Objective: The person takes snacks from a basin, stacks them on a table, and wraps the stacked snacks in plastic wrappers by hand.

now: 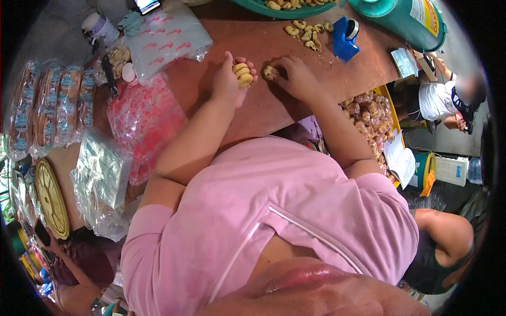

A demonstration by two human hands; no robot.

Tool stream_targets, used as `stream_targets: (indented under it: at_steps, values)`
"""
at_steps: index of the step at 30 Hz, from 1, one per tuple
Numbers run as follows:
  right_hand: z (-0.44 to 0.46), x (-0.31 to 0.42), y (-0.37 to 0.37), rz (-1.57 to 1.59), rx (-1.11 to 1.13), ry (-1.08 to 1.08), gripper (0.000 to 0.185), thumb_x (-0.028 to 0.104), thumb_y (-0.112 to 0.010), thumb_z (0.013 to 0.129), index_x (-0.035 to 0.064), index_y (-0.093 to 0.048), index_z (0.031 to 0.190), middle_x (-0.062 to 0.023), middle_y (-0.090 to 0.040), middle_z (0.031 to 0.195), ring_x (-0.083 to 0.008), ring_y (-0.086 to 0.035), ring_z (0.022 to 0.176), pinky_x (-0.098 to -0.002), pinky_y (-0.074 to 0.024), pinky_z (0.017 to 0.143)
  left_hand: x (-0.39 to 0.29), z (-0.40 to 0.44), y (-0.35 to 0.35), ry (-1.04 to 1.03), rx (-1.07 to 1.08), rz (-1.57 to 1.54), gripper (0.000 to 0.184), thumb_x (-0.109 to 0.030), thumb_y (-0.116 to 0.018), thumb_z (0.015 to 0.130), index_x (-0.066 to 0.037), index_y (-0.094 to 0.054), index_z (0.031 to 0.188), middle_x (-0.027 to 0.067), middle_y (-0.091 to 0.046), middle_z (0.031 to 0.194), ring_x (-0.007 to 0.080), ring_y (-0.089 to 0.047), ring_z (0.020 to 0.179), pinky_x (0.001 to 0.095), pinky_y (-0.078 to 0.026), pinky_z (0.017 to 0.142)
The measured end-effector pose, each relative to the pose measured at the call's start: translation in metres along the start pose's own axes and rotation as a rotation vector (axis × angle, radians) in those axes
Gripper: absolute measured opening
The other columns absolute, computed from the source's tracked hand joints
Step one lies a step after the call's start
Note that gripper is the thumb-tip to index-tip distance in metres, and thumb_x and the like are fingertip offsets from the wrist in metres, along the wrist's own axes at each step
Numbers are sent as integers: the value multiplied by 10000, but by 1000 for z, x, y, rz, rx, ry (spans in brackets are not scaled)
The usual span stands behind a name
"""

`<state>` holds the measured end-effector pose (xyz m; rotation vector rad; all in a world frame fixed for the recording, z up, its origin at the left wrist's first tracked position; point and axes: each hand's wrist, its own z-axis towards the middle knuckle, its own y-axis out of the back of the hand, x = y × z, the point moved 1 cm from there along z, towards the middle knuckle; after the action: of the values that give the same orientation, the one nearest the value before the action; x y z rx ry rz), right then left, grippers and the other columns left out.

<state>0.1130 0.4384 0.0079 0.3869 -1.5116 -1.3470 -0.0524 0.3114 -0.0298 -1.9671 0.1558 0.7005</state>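
Over the brown tabletop [258, 113], my left hand [227, 81] is curled around a short stack of round, yellowish cookies [242, 75]. Just to its right, my right hand [295, 79] pinches a curved cookie [270, 72] between thumb and fingers, at or just above the table surface. Farther back lies a loose pile of curved cookies [308, 34] with crumbs around it. Behind that pile, a green basin [295, 11] holds more of them. A blue tape dispenser [343, 45] stands to the pile's right.
Clear printed plastic bags [168, 39] and a red-tinted plastic sheet [145, 124] lie at left, near packs of wrapped bread [68, 100]. A green container [403, 21] lies at back right. A yellow crate [390, 113] holds wrapped goods. Other people are nearby on both sides.
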Motion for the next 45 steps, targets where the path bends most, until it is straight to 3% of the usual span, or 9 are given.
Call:
stream_targets:
  at_steps: [4,11,14,23,26,28,31,40,45]
  values:
    - [-10,26,1,357,74,-89,299,196,-812,853,49,-686,1081,-150,-704,1109,-334,-681,1014,-413,-537,918,-3,2,2,-55,-81,-71,419,-483,-444,1099,-96,-562,991,83,-641,902,231,-642,801,374,-553,718]
    - [0,56,-3,126,-129,520,411,295,-801,814,87,-666,1142,-175,-605,1237,-421,-564,1160,-523,-473,992,7,-8,-3,51,-1,41,452,-507,-444,1088,-90,-618,1082,79,-660,979,203,-671,835,366,-570,666]
    - [5,49,-7,109,114,353,485,313,-817,795,98,-639,1192,-168,-606,1205,-408,-564,1144,-512,-470,985,3,-17,-13,176,-24,79,505,-527,-423,1087,-69,-633,1129,91,-677,1053,210,-683,853,373,-581,696]
    - [40,51,18,145,49,605,516,334,-824,792,122,-648,1228,-174,-630,1153,-411,-569,1123,-499,-468,958,10,6,10,135,80,7,541,-637,-459,1042,-130,-637,1107,65,-682,924,199,-657,762,346,-558,658]
    - [92,10,30,-47,-250,602,465,255,-809,833,91,-636,1232,-138,-642,1231,-404,-575,1193,-509,-450,1043,-1,-4,1,110,15,85,529,-645,-493,1025,-139,-632,1099,52,-669,903,178,-636,735,328,-532,616]
    - [125,-19,37,-104,-406,283,406,189,-762,865,102,-656,1247,-144,-649,1250,-406,-579,1193,-492,-458,1037,-1,-6,-3,116,58,32,531,-641,-513,1018,-127,-627,1090,50,-667,909,172,-637,734,326,-531,610]
    - [153,-55,32,-332,-294,173,378,154,-744,875,108,-677,1245,-128,-656,1281,-396,-574,1217,-488,-458,1037,-1,-8,-5,139,99,52,521,-629,-531,1016,-122,-625,1089,50,-666,938,167,-638,735,329,-532,612]
    - [118,-21,53,98,-377,63,252,126,-731,904,66,-706,1148,-147,-740,1017,-354,-705,954,-412,-561,848,0,-18,-14,45,194,260,528,-590,-501,1047,-95,-570,1220,70,-651,976,160,-635,736,328,-549,628]
    - [45,26,62,167,-33,190,231,114,-727,913,65,-719,1138,-136,-721,990,-333,-691,951,-395,-549,865,7,-16,-10,-17,271,383,623,-637,-445,1046,-65,-524,1280,77,-642,953,163,-632,718,304,-549,596]
